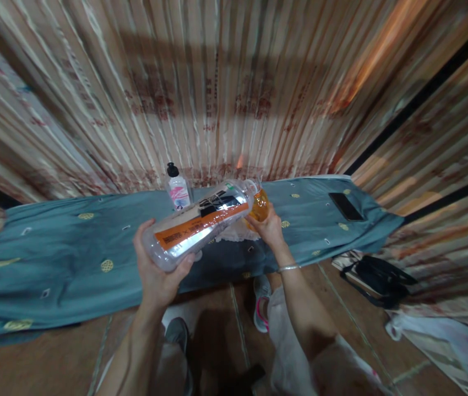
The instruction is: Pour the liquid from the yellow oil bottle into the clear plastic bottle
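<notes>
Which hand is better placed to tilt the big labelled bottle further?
The left hand, most likely: it grips the base end of the big labelled bottle, while the right hand is occupied holding the amber item beside the bottle's mouth end.

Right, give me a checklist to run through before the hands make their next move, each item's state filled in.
1. Left hand gripping the large bottle: ok, it holds the end nearer the body.
2. Right hand holding the orange container: ok, fingers are around it.
3. Large bottle's neck close to the orange container: ok, though whether they touch, cannot tell.
4. Liquid running between the two: cannot tell; no stream can be made out.
5. Pink-labelled bottle standing with its black cap on: ok.
6. Black flat device apart from both hands: ok, it lies well to the right.
</notes>
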`<control>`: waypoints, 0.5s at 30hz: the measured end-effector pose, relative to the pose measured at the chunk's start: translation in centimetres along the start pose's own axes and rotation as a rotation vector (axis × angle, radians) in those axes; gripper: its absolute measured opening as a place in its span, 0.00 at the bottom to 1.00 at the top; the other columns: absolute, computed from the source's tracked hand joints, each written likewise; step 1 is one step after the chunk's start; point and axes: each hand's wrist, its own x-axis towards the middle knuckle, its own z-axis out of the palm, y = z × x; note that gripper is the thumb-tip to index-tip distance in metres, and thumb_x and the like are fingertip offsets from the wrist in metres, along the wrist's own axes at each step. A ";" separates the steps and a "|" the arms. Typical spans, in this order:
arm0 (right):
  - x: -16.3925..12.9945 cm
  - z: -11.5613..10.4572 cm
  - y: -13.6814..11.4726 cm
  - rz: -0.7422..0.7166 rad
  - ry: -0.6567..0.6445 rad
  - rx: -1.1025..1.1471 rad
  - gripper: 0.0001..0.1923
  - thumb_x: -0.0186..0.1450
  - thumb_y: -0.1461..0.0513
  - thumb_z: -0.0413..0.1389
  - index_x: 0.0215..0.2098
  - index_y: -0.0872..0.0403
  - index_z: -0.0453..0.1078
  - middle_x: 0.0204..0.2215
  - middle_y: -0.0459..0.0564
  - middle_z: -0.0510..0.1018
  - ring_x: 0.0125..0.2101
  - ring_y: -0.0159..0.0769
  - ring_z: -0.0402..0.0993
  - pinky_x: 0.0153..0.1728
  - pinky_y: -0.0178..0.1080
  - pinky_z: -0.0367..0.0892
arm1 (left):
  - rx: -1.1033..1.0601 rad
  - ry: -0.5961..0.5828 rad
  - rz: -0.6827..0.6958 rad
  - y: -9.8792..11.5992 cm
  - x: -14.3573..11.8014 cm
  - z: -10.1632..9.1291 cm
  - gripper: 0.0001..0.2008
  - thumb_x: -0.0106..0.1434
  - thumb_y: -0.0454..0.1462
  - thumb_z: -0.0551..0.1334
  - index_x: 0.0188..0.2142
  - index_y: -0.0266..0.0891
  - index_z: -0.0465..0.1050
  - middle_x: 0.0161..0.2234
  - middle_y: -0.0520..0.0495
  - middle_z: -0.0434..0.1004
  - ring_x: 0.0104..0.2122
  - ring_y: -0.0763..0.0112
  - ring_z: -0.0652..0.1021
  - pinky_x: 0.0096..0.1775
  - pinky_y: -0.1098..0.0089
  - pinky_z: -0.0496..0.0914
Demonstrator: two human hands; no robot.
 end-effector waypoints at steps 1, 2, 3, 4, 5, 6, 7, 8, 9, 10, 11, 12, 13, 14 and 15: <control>0.0 0.0 0.1 0.000 -0.004 0.000 0.44 0.55 0.46 0.75 0.63 0.54 0.70 0.52 0.62 0.87 0.52 0.59 0.87 0.53 0.55 0.81 | 0.002 -0.001 0.003 -0.1 0.0 0.0 0.44 0.54 0.59 0.75 0.63 0.44 0.67 0.52 0.40 0.77 0.47 0.52 0.83 0.50 0.53 0.81; 0.1 -0.1 0.1 0.003 -0.009 -0.002 0.44 0.55 0.46 0.75 0.63 0.54 0.70 0.52 0.62 0.88 0.52 0.59 0.87 0.53 0.55 0.81 | 0.004 0.001 0.013 -0.1 0.0 0.0 0.45 0.53 0.60 0.75 0.63 0.43 0.67 0.51 0.40 0.78 0.46 0.52 0.83 0.49 0.54 0.81; 0.1 -0.1 0.0 0.007 -0.013 -0.005 0.44 0.55 0.46 0.75 0.63 0.54 0.70 0.52 0.62 0.88 0.52 0.59 0.87 0.53 0.56 0.81 | 0.006 0.004 0.023 -0.2 0.0 0.0 0.45 0.53 0.60 0.75 0.63 0.43 0.67 0.51 0.40 0.78 0.46 0.52 0.83 0.49 0.54 0.81; 0.1 -0.2 0.0 0.013 -0.018 -0.010 0.44 0.55 0.46 0.75 0.63 0.54 0.70 0.52 0.62 0.88 0.52 0.60 0.86 0.53 0.56 0.81 | 0.008 0.005 0.026 -0.2 0.0 0.0 0.45 0.53 0.60 0.75 0.63 0.42 0.67 0.51 0.40 0.78 0.46 0.52 0.83 0.49 0.54 0.81; 0.1 -0.2 -0.1 0.020 -0.022 -0.014 0.45 0.55 0.46 0.75 0.63 0.54 0.70 0.52 0.62 0.88 0.52 0.60 0.86 0.53 0.56 0.81 | 0.008 0.001 0.022 -0.3 0.0 0.0 0.46 0.53 0.60 0.75 0.64 0.42 0.67 0.52 0.40 0.78 0.46 0.52 0.83 0.49 0.54 0.81; 0.0 -0.2 -0.2 0.027 -0.023 -0.019 0.45 0.54 0.46 0.75 0.64 0.55 0.70 0.52 0.63 0.88 0.52 0.60 0.86 0.53 0.56 0.81 | 0.004 -0.008 0.009 -0.3 -0.1 -0.1 0.45 0.54 0.59 0.75 0.64 0.42 0.67 0.52 0.40 0.78 0.46 0.52 0.83 0.50 0.53 0.80; 0.0 -0.2 -0.3 0.033 -0.023 -0.024 0.46 0.54 0.46 0.76 0.64 0.56 0.70 0.52 0.63 0.87 0.52 0.60 0.86 0.53 0.56 0.81 | -0.002 -0.018 -0.006 -0.4 -0.1 -0.1 0.45 0.54 0.59 0.75 0.65 0.43 0.67 0.52 0.39 0.78 0.47 0.51 0.83 0.50 0.53 0.80; 0.0 -0.2 -0.3 0.037 -0.022 -0.028 0.46 0.54 0.46 0.76 0.64 0.56 0.69 0.52 0.63 0.87 0.52 0.60 0.86 0.53 0.55 0.81 | -0.005 -0.025 -0.019 -0.4 -0.1 -0.2 0.45 0.55 0.59 0.75 0.65 0.43 0.66 0.52 0.39 0.77 0.47 0.51 0.83 0.51 0.52 0.80; -0.1 -0.2 -0.4 0.040 -0.021 -0.031 0.46 0.54 0.46 0.76 0.64 0.56 0.69 0.51 0.63 0.87 0.52 0.60 0.87 0.52 0.55 0.81 | -0.003 -0.026 -0.022 -0.5 -0.1 -0.3 0.44 0.55 0.59 0.75 0.65 0.44 0.66 0.53 0.39 0.77 0.48 0.50 0.82 0.52 0.51 0.80; -0.2 -0.2 -0.4 0.040 -0.019 -0.033 0.46 0.54 0.46 0.76 0.64 0.56 0.69 0.51 0.63 0.87 0.51 0.60 0.87 0.52 0.55 0.81 | 0.001 -0.023 -0.018 -0.7 -0.1 -0.5 0.44 0.55 0.59 0.75 0.65 0.44 0.67 0.53 0.39 0.76 0.48 0.50 0.82 0.52 0.50 0.80; -0.2 -0.2 -0.4 0.038 -0.016 -0.032 0.46 0.55 0.45 0.75 0.64 0.55 0.69 0.51 0.62 0.87 0.51 0.59 0.87 0.52 0.55 0.82 | 0.010 -0.025 -0.008 -0.9 -0.1 -0.7 0.44 0.55 0.58 0.75 0.65 0.44 0.67 0.53 0.38 0.76 0.48 0.49 0.82 0.52 0.49 0.80; -0.3 -0.1 -0.4 0.034 -0.014 -0.029 0.46 0.55 0.45 0.75 0.64 0.55 0.69 0.52 0.62 0.87 0.51 0.59 0.87 0.53 0.54 0.82 | 0.025 -0.031 0.004 -1.1 -0.1 -0.9 0.44 0.56 0.57 0.75 0.65 0.44 0.66 0.54 0.38 0.76 0.49 0.48 0.82 0.52 0.49 0.80; -0.3 -0.1 -0.4 0.031 -0.015 -0.024 0.45 0.55 0.45 0.75 0.65 0.54 0.69 0.52 0.61 0.87 0.52 0.58 0.87 0.53 0.54 0.81 | 0.036 -0.047 0.011 -1.3 0.0 -1.2 0.44 0.56 0.56 0.75 0.66 0.45 0.66 0.55 0.38 0.75 0.49 0.48 0.82 0.52 0.48 0.80; -0.4 0.0 -0.3 0.030 -0.015 -0.021 0.45 0.55 0.46 0.75 0.65 0.54 0.69 0.52 0.61 0.87 0.52 0.58 0.86 0.53 0.54 0.81 | 0.049 -0.082 0.021 -1.6 0.0 -1.5 0.44 0.56 0.55 0.76 0.66 0.45 0.66 0.56 0.37 0.75 0.50 0.47 0.82 0.52 0.49 0.80; -0.4 0.0 -0.4 0.031 -0.016 -0.020 0.45 0.56 0.46 0.75 0.65 0.54 0.69 0.52 0.61 0.87 0.52 0.58 0.86 0.54 0.54 0.81 | 0.059 -0.103 0.023 -1.8 0.0 -1.8 0.45 0.55 0.54 0.77 0.66 0.45 0.65 0.57 0.37 0.75 0.51 0.46 0.82 0.52 0.49 0.80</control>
